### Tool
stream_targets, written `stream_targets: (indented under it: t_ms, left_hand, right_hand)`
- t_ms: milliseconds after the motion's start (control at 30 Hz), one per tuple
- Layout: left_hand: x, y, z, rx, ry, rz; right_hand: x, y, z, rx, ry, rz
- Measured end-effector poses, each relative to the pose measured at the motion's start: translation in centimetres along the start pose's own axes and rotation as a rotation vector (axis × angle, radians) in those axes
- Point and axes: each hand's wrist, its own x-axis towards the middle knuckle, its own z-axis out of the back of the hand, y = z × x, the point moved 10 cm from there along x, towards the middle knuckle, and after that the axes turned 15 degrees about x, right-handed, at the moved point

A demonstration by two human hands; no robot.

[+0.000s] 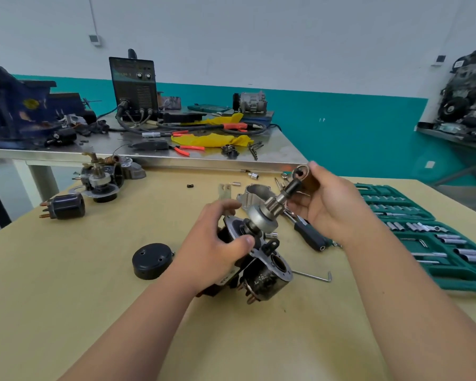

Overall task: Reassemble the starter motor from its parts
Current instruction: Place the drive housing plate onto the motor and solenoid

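Person in view only as two forearms and two hands. Left hand: bare, nothing worn on fingers or wrist. Thumbnail short, trimmed. Right hand: bare, likewise unadorned. Left forearm and right forearm: uncovered from wrist to lower frame edge, smooth, hair barely showing. Wide-angle lens broadens both forearms toward bottom edge. Rest of body out of frame.

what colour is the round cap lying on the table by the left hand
Black; the round cap shows best in the head view.
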Motion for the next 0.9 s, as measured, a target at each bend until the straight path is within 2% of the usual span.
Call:
stream_targets:
  t_ms: [100,233,367,433,500,567,600,700,733,800,900]
  left_hand:
    - [1.3,-0.6,-0.5,0.075,-0.001,0.029]
    - [3.7,-1.4,-2.6,0.269,0.105,0.037]
    - [6.1,-1.7,-4.8,0.391,0.178,0.028]
    - [6.9,-1.4,-5.9,0.441,0.199,0.046]
    - [7.3,-1.1,-6.4,0.464,0.206,0.06]
    - [7.5,-0.9,-6.5,0.455,0.198,0.051]
    - [7.4,-0.8,-6.5,0.453,0.206,0.043]
    - [6.9,-1.4,-6.3,0.445,0.226,-0.019]
    - [6.6,-1.9,-5.9,0.444,0.209,-0.064]
    - [5.9,-3.4,-4.4,0.431,0.127,-0.171]
    - [4.1,-4.6,-1.7,0.37,0.021,-0.241]
  right_hand:
    - [0.2,0.7,0.0,0.108,-0.08,0.112]
    - [1.0,0.5,0.6,-0.005,-0.159,0.174]
    - [1.4,-1.5,6.0,0.029,-0.367,0.128]
    - [1.3,-3.1,8.7,-0.034,-0.469,0.079]
    - [1.4,-4.2,10.1,-0.059,-0.499,0.066]
    - [1.7,-4.2,10.1,-0.088,-0.475,0.099]
    - [1.6,-3.9,10.0,-0.182,-0.461,0.126]
    - [0.8,-1.1,8.5,-0.699,-0.403,0.307]
    - [0.2,0.1,7.5,-0.783,-0.367,0.391]
    - [-0.9,2.0,5.2,-0.817,-0.259,0.504]
    - [-2.2,2.0,2.2,-0.743,-0.044,0.449]
